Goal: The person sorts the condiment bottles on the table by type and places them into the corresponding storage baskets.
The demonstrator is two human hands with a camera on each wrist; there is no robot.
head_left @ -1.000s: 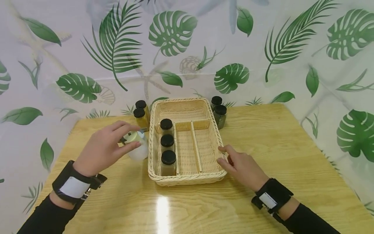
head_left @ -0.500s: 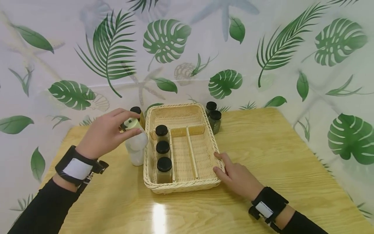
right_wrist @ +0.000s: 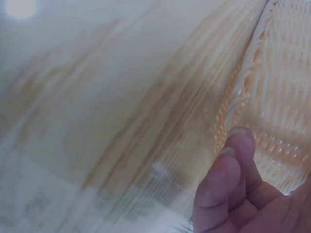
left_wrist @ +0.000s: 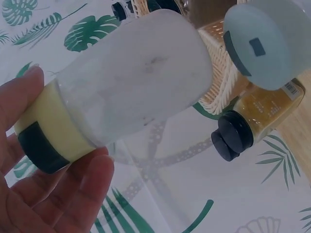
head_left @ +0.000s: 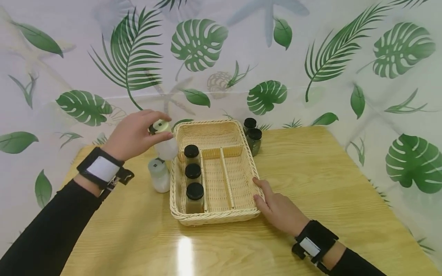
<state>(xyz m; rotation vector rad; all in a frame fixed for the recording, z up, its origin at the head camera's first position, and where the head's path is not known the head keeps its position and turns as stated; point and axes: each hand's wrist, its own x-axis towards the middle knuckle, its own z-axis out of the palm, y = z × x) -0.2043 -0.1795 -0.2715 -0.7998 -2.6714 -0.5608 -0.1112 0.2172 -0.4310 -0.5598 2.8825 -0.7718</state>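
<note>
My left hand (head_left: pixel 136 132) pinches the pale yellow-green cap of a white jar (head_left: pixel 168 147), beside the far left side of the wicker basket (head_left: pixel 214 220). Close up in the left wrist view, thumb and fingertips sit round that cap, and the jar's body shows whitish contents. Below it on the table stands a second white jar with a pale green cap (head_left: pixel 159 175). At the basket's near right corner, my right hand (head_left: pixel 281 207) grips the rim, its fingertips over the edge. Three jars with black lids (head_left: pixel 192 171) stand in a row in the basket's left compartment.
Dividers split the basket into three lengthwise compartments and one across the back. Two dark jars with black lids (head_left: pixel 254 142) stand right of it. Amber jars with black lids (left_wrist: pixel 265 114) show in the left wrist view. A leaf-patterned cloth (head_left: pixel 214 50) backs the wooden table (head_left: pixel 310 168).
My left hand has carried the yellow-green-capped jar away from me, toward the back. The pale-green-capped jar now shows clearly, and the hand hides the amber jars. My right hand stays at the basket rim.
</note>
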